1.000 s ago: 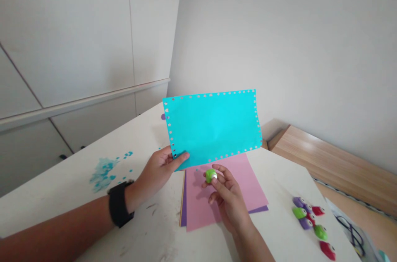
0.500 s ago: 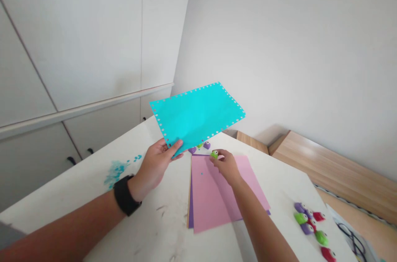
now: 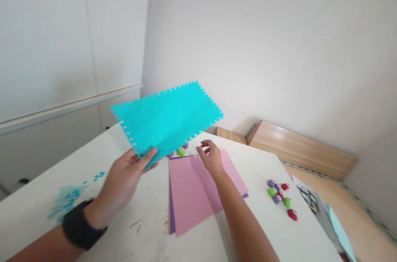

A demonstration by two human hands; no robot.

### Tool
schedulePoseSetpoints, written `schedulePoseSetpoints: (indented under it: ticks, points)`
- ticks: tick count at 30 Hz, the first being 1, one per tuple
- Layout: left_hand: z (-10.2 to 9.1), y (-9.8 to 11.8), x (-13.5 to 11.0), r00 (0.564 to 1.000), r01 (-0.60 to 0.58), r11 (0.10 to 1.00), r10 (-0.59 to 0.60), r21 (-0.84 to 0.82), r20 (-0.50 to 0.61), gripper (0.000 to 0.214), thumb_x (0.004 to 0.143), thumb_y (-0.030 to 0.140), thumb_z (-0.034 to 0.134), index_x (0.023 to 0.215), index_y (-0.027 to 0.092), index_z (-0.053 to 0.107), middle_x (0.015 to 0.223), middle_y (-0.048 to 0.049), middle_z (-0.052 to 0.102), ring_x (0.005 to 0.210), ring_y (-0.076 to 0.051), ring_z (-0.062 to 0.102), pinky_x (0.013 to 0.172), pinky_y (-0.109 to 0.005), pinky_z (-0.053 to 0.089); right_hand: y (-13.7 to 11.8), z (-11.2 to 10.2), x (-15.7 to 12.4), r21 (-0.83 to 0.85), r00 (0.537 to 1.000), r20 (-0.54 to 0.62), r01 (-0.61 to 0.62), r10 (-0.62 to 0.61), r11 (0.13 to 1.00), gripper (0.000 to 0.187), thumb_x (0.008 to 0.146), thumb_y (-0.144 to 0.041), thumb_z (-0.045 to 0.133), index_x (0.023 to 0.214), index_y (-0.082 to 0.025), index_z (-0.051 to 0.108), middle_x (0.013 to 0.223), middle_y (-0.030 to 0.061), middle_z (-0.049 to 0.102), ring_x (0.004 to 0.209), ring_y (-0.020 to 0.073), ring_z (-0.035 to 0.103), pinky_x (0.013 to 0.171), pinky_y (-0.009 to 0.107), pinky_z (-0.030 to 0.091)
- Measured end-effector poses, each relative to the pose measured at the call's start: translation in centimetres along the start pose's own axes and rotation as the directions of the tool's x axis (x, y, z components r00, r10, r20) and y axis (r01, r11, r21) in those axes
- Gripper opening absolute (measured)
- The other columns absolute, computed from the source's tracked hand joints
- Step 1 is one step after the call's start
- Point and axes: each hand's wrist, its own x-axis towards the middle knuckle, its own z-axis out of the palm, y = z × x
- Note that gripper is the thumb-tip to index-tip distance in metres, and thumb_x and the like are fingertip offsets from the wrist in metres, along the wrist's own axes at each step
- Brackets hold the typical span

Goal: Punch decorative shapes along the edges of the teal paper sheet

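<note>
My left hand (image 3: 123, 181) grips the lower corner of a turquoise paper sheet (image 3: 166, 119) with punched holes along its edges, holding it tilted above the table. My right hand (image 3: 211, 158) hangs just above a pink paper sheet (image 3: 198, 194), fingers apart and holding nothing. A green craft punch (image 3: 181, 151) sits at the far edge of the pink sheet, close under the turquoise sheet. Part of a purple craft punch (image 3: 185, 145) shows behind it, mostly hidden. A purple paper sheet (image 3: 171, 216) lies under the pink one.
Several colored craft punches (image 3: 279, 194) stand grouped on the white table (image 3: 145, 233) to the right. Turquoise paper scraps (image 3: 66, 198) lie at the left. Beyond the table's right edge are a wooden board (image 3: 297, 150), black-handled scissors (image 3: 308, 199) and a pale blue sheet (image 3: 339, 233).
My right hand has let go of the green punch, which now rests at the pink sheet's far edge, and its fingers have opened. The view has swung left; my left hand still holds the turquoise sheet.
</note>
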Motion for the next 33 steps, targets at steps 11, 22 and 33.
schedulePoseSetpoints:
  ticks: [11, 22, 33]
  points:
    - [1.2, -1.2, -1.1, 0.980, 0.137, 0.984, -0.151, 0.113, 0.127, 0.035, 0.072, 0.048, 0.079, 0.105, 0.038, 0.071, 0.122, 0.0095, 0.071, 0.111, -0.030, 0.066, 0.083, -0.047, 0.062, 13.3, -25.4, -11.0, -0.414, 0.887, -0.290, -0.455, 0.360, 0.789, 0.015, 0.074, -0.032, 0.063, 0.072, -0.020, 0.071, 0.076, 0.0090, 0.070, 0.070, 0.0232, 0.062, 0.068, 0.035, 0.041]
    - [1.3, -1.9, -1.3, 0.938, 0.185, 0.969, -0.225, 0.166, 0.263, 0.045, 0.078, 0.046, 0.075, 0.120, 0.034, 0.066, 0.130, 0.0029, 0.067, 0.114, -0.031, 0.064, 0.096, -0.052, 0.056, 17.8, -26.1, -15.7, -0.536, 0.918, -0.046, -0.355, 0.393, 0.766, 0.042, 0.069, -0.020, 0.063, 0.110, -0.023, 0.072, 0.104, 0.0091, 0.071, 0.099, 0.0248, 0.064, 0.090, 0.034, 0.043]
    - [1.4, -0.6, -2.1, 0.942, 0.143, 0.988, -0.153, 0.054, 0.299, 0.038, 0.084, 0.040, 0.072, 0.118, 0.023, 0.065, 0.123, -0.0062, 0.070, 0.102, -0.023, 0.068, 0.085, -0.037, 0.060, 17.7, -24.4, -16.3, -0.421, 0.943, -0.128, -0.333, 0.308, 0.844, 0.032, 0.069, -0.048, 0.068, 0.089, -0.024, 0.067, 0.089, 0.0086, 0.073, 0.070, 0.0258, 0.067, 0.069, 0.038, 0.050]
